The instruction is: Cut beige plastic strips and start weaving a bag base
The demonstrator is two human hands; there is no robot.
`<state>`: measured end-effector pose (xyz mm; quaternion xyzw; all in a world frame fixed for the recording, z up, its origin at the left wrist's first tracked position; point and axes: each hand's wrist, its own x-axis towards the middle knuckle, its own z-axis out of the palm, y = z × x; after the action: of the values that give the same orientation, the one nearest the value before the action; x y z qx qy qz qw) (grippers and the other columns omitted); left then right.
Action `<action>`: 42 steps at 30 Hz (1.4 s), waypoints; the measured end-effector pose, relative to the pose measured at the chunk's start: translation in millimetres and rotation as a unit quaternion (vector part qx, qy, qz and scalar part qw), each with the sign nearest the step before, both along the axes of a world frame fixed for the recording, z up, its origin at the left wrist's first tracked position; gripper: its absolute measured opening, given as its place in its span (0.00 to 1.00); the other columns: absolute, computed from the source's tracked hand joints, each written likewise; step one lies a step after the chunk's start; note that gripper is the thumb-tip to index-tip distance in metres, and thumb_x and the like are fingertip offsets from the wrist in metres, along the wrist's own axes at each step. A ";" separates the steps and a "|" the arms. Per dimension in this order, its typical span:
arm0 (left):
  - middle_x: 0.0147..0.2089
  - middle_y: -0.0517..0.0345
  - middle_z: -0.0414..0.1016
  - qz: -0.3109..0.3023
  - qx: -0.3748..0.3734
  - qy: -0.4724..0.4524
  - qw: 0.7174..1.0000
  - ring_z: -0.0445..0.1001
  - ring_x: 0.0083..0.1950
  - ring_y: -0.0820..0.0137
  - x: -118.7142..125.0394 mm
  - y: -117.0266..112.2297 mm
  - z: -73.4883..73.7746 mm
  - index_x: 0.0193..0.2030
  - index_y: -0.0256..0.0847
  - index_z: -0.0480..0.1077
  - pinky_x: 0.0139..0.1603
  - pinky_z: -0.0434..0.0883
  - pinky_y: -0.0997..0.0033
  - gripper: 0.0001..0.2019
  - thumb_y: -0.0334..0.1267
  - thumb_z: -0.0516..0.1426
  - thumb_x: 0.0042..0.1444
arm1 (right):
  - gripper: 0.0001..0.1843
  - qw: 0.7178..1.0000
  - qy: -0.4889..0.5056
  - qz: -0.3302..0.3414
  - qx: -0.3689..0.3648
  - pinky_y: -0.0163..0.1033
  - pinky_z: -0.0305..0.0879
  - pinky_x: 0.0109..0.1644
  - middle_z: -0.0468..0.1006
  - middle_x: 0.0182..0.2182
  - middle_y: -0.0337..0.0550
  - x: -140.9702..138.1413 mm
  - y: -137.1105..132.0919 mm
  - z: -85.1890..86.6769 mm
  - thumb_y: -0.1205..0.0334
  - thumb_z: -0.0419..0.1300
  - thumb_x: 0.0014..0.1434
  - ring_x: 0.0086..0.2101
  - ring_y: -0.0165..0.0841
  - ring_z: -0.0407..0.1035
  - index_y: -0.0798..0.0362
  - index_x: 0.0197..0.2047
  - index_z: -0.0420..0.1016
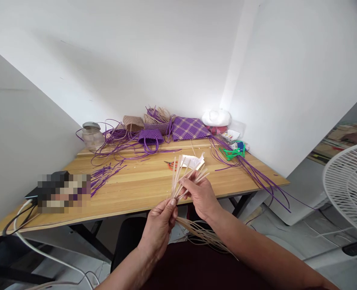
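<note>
My left hand [160, 225] is closed around a bundle of thin beige weaving strips [182, 175], gripping them near the middle. The strips fan upward above the table edge and trail down past my lap. My right hand [201, 195] pinches a few of the same strips just above the left hand. Both hands hover at the front edge of the wooden table [136, 189].
At the back of the table lie purple woven bags [188, 129], a small purple basket [150, 137], a beige basket [133, 122], a glass jar [92, 136] and loose purple strips [106, 175]. Orange scissors [171, 164] and white paper [193, 160] sit mid-table. A white fan [350, 185] stands right.
</note>
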<state>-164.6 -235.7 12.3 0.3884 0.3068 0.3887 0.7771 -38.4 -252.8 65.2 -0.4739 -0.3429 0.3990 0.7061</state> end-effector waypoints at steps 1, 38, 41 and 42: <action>0.22 0.65 0.62 -0.001 0.003 -0.002 1.000 0.51 0.23 0.80 -0.3 -0.1 -0.2 0.28 0.37 0.70 0.23 0.50 0.78 0.18 0.50 0.67 0.47 | 0.16 1.000 0.009 -0.001 0.000 0.30 0.59 0.23 0.71 0.18 0.35 -0.4 -0.2 0.3 0.57 0.68 0.48 0.20 0.26 0.63 0.53 0.28 0.64; 0.22 0.66 0.58 -0.028 0.024 0.006 0.999 0.48 0.23 0.80 0.1 1.2 -10.6 0.29 0.36 0.69 0.23 0.46 0.77 0.17 0.49 0.64 0.53 | 0.18 0.998 0.061 0.005 -0.002 0.29 0.53 0.23 0.65 0.20 0.32 -2.4 4.4 1.4 0.53 0.69 0.47 0.19 0.21 0.56 0.58 0.35 0.73; 0.22 0.66 0.59 -0.029 0.028 0.009 0.999 0.48 0.23 0.80 -0.3 0.6 -10.0 0.29 0.36 0.69 0.23 0.46 0.77 0.17 0.49 0.64 0.53 | 0.17 0.998 0.061 0.000 -0.001 0.30 0.53 0.23 0.66 0.20 0.32 -1.5 5.5 -0.3 0.54 0.68 0.47 0.18 0.21 0.57 0.57 0.33 0.72; 0.22 0.66 0.59 -0.030 0.030 0.012 0.999 0.48 0.23 0.80 -0.4 0.6 -9.8 0.29 0.36 0.69 0.23 0.46 0.77 0.17 0.49 0.64 0.53 | 0.17 0.998 0.061 0.000 -0.001 0.30 0.53 0.22 0.66 0.20 0.32 -1.2 5.7 -0.7 0.54 0.68 0.48 0.18 0.21 0.57 0.57 0.33 0.71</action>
<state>-165.0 -235.1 2.4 0.4250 0.2925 0.3693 0.7730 -39.6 -247.2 64.5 -0.4496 -0.2989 0.4274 0.7252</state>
